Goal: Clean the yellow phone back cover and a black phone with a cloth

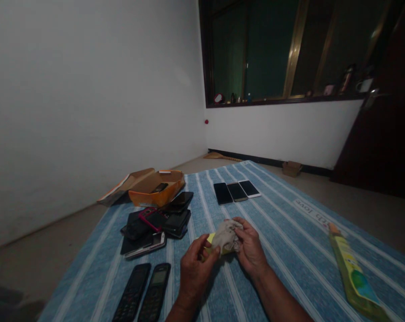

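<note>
Tablecloth (pixel 289 243) reads blue, white-striped. Rag (pixel 226 235): pale grey. Held object (pixel 210 239): yellow. Bottle (pixel 352 268): yellow-green, orange cap (pixel 334 229). Cardboard box (pixel 145 199): orange outside, brown inside.

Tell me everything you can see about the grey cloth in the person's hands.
The grey cloth is small, pale and crumpled, with soft folds and darker creases; it looks like thin fabric. It is bunched against a yellow item, covering much of it. The right hand grasps its right side with the fingertips, while the left hand has its thumb at the lower left edge. It appears held above the blue striped cover.
</note>
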`<act>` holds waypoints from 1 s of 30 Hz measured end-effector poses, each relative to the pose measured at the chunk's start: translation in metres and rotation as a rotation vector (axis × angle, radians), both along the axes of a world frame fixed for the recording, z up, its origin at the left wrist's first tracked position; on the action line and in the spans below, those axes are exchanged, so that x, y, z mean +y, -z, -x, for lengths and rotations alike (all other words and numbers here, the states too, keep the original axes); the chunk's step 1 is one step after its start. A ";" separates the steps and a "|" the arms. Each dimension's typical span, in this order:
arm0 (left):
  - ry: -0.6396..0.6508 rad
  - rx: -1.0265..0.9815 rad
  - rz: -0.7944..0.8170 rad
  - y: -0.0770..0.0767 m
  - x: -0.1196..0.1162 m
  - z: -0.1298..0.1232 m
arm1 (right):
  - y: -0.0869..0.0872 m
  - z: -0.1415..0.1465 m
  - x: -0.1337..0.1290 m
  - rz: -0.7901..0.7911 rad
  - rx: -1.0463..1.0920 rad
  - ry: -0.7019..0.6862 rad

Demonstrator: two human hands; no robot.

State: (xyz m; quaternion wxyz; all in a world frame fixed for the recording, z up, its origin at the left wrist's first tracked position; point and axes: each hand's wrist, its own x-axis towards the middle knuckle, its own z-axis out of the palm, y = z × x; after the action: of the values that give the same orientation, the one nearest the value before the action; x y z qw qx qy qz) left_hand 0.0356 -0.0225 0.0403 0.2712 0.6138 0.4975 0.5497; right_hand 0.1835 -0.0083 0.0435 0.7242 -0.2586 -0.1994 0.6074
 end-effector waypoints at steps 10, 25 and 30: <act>0.167 -0.354 0.357 0.002 0.003 -0.006 | -0.001 0.012 -0.008 -0.011 -0.053 -0.120; 0.449 -0.682 0.561 -0.011 -0.004 -0.002 | -0.002 0.014 -0.011 -0.041 -0.224 -0.179; 0.452 -0.701 0.553 -0.010 -0.002 -0.003 | 0.000 0.016 -0.013 -0.077 -0.418 -0.204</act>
State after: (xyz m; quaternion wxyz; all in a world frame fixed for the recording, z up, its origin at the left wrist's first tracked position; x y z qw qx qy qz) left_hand 0.0385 -0.0250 0.0506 0.6870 0.3897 0.3581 0.4979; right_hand 0.1670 -0.0214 0.0437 0.6115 -0.3294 -0.3932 0.6025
